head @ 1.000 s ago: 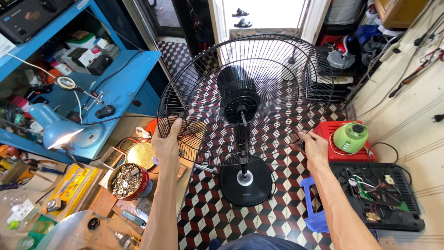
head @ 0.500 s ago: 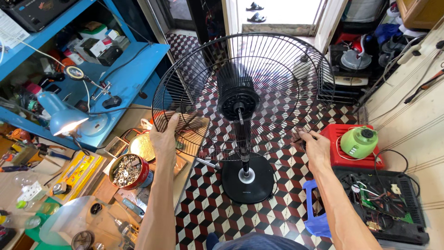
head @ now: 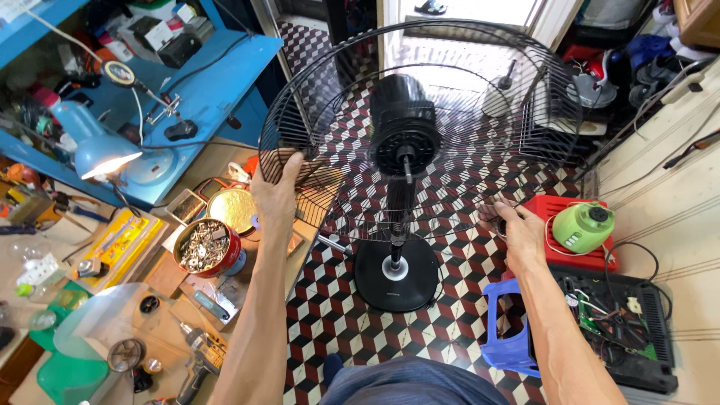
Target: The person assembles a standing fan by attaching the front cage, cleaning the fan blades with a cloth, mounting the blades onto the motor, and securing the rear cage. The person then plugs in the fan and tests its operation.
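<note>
A black standing fan stands in front of me on its round base [head: 396, 276]. Only the rear wire guard [head: 525, 97] is on it, around the black motor housing [head: 403, 124] with its bare shaft. My left hand [head: 276, 196] grips the guard's rim at the lower left. My right hand [head: 517, 234] pinches the guard's rim at the lower right, fingers closed on the wires.
A low wooden bench at the left carries a red tin of screws [head: 204, 247], a lit blue desk lamp [head: 97, 150], tools and a clear fan blade [head: 112, 319]. A blue stool [head: 504, 330], red box with green device [head: 583, 227] and open black toolbox [head: 622, 322] sit on the right.
The view has closed in on the fan and tilted down slightly. Both hands keep their hold on the guard's rim, the left one a little higher on it.
</note>
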